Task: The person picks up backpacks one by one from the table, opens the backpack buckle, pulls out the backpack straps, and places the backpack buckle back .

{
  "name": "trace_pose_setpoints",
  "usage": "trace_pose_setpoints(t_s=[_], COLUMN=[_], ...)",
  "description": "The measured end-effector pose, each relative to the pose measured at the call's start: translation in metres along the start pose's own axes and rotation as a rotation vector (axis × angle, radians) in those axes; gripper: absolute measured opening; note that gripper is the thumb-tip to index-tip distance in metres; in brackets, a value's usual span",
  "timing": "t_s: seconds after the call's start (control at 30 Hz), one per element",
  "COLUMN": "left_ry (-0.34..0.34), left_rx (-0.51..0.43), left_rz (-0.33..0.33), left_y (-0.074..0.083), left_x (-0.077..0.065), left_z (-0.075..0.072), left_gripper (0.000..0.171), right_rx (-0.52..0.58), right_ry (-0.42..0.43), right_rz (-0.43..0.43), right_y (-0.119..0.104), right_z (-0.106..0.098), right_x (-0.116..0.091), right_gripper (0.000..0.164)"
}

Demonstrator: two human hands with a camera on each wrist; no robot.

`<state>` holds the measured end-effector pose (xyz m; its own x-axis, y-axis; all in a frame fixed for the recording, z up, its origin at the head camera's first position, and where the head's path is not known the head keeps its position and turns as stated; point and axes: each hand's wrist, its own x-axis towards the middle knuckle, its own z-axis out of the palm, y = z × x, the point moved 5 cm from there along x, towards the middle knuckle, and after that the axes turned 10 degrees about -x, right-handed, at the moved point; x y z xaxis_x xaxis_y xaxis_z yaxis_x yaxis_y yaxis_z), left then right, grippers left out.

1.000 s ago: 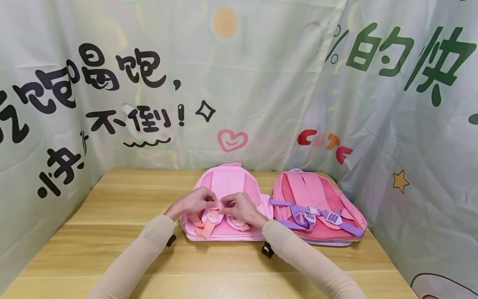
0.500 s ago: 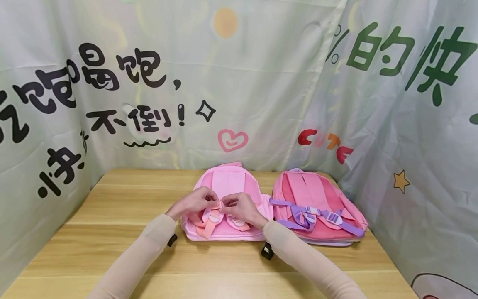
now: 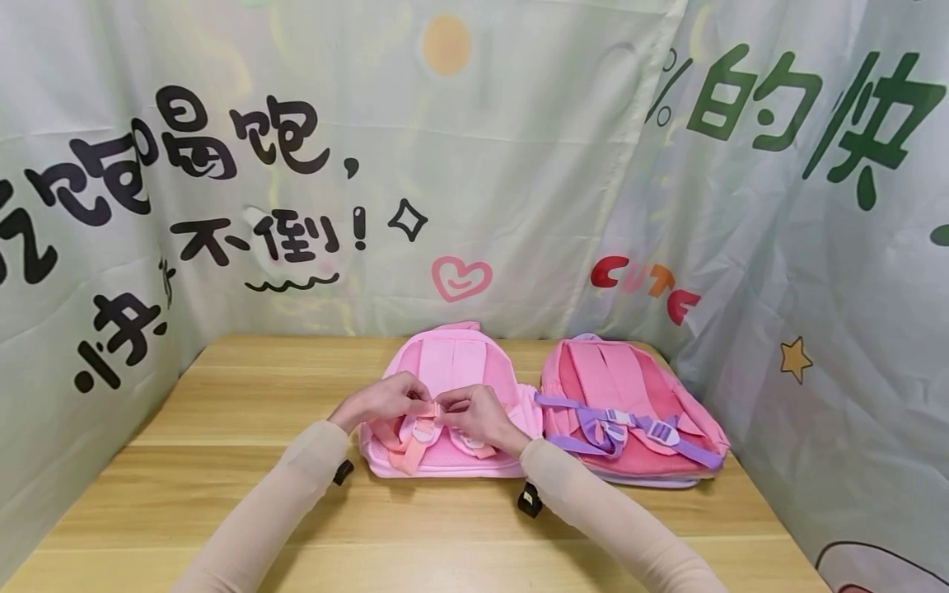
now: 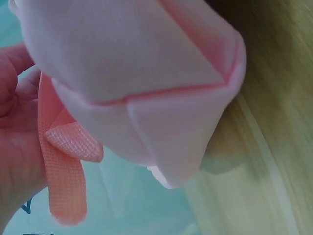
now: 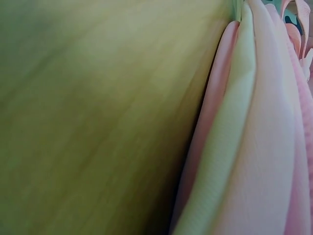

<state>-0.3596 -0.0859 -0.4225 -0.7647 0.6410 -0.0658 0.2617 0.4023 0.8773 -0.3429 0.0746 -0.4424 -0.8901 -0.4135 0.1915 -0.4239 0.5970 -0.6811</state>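
Observation:
A light pink backpack (image 3: 454,362) lies on the table with its strap side up. Over its lower half, my left hand (image 3: 387,399) and right hand (image 3: 480,414) meet. Between them, the fingertips of both hands pinch a small coral buckle (image 3: 431,410) on the straps. Fingers partly cover it. Below hangs a coral strap end (image 3: 413,455), near a pale strap adjuster (image 3: 424,430). In the left wrist view, a coral webbing strap (image 4: 67,191) dangles against my palm beside the bag's pink side. The right wrist view shows the bag's lower edge (image 5: 264,147), with pale green piping.
A darker pink backpack (image 3: 611,371) with purple straps (image 3: 667,436) lies directly to the right, against the first one. Both rest on a wooden table (image 3: 245,412). Printed cloth curtains (image 3: 519,198) enclose the back and sides.
Both hands stay at the buckle with only slight finger shifts. The backpacks have not moved.

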Motion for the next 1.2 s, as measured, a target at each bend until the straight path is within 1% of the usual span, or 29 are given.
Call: trace_pose_setpoints(t_s=[0.1,0.3,0.5,0.53,0.63,0.73,0.87,1.0,1.2], left_ry=[-0.001,0.005,0.008,0.006,0.004,-0.004,-0.011,-0.006,0.003], left_rx=[-0.005,-0.049,-0.115,-0.121,-0.103,-0.086,-0.078,-0.09,-0.111], left_rz=[-0.007,-0.02,-0.045,-0.038,-0.008,0.008,0.002,-0.003,-0.027], left_y=[-0.0001,-0.0015,-0.004,-0.0045,-0.0055,-0.0074,-0.0082,-0.0075,-0.0075], left_x=[0.0,0.0007,0.0003,0.0002,-0.0008,-0.0013,-0.0007,0.0012,0.0026], left_z=[-0.0001,0.0004,0.002,0.0019,0.0004,-0.0007,-0.0006,0.0006,0.0017], left_gripper=[0.016,0.016,0.014,0.014,0.013,0.013,0.013,0.013,0.014], right_rx=[0.002,0.01,0.015,0.011,0.001,-0.002,0.0,-0.003,-0.007], right_ry=[0.003,0.014,0.005,0.003,-0.001,-0.001,0.0,0.008,0.003], right_rz=[-0.007,-0.002,0.003,0.003,0.002,0.002,0.01,0.009,-0.03], right_y=[-0.0004,-0.0009,-0.0026,-0.003,-0.0041,-0.004,-0.0028,-0.0026,-0.0019], right_z=[-0.0001,-0.0007,-0.0005,-0.0004,-0.0004,-0.0008,-0.002,-0.0043,-0.0048], right_x=[-0.0004,-0.0008,-0.0014,-0.0016,-0.0026,-0.0038,-0.0048,-0.0046,-0.003], right_gripper=[0.026,0.027,0.027,0.027,0.027,0.027,0.027,0.027,0.028])
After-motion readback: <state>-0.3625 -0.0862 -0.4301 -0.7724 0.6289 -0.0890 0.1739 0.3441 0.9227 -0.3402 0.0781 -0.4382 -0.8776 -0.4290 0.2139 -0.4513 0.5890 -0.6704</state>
